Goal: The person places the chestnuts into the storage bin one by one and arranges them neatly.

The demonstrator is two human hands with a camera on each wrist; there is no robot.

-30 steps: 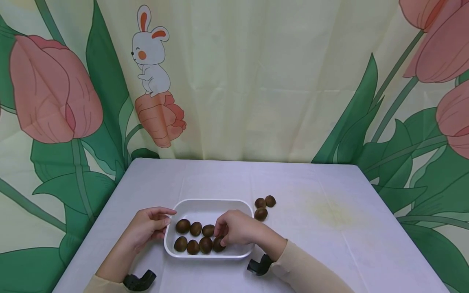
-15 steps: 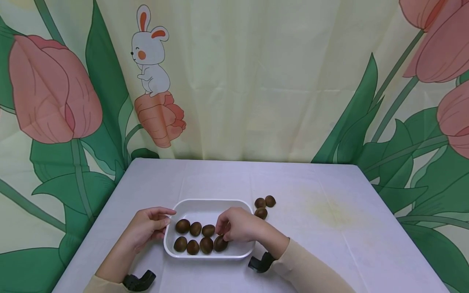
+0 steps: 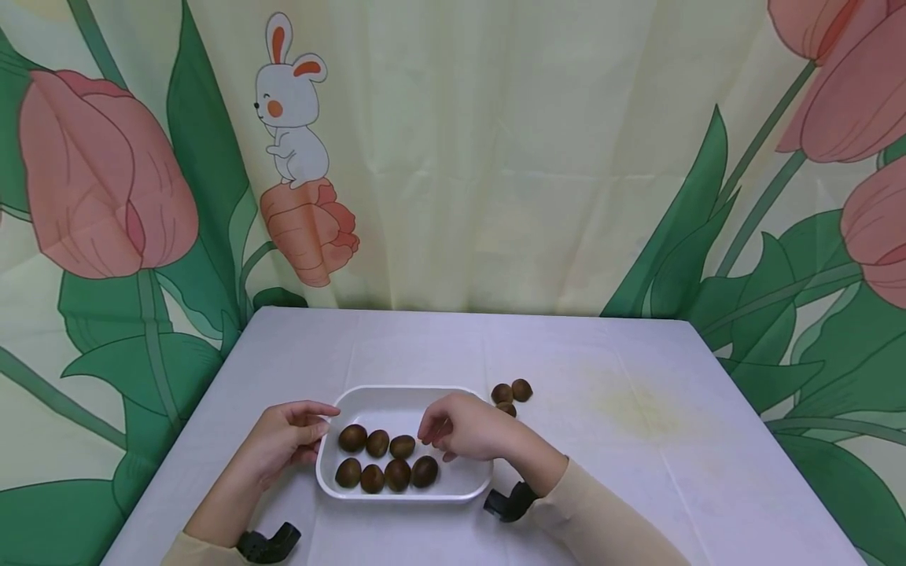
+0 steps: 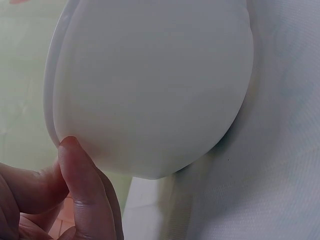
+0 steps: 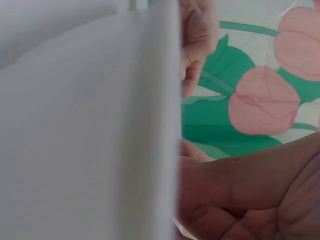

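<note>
1. The white tray sits on the cloth-covered bench, low centre of the frame; inside, brown nuts form two rows, four in the nearer, three in the farther.
2. The left hand has its grip on the tray's left rim, pinching it lightly.
3. The right hand hangs over the tray's right half, grip loosely bent, no nut showing in it.
4. I'd judge the step in hand is lining up nuts, the farther row being one short.
5. Three loose nuts lie just beyond the tray's upper right corner; the next move seems to call for pinching one and setting it at that row's right end.
6. I can read no brand, label or writing anywhere; the backdrop carries only printed pictures.
</note>
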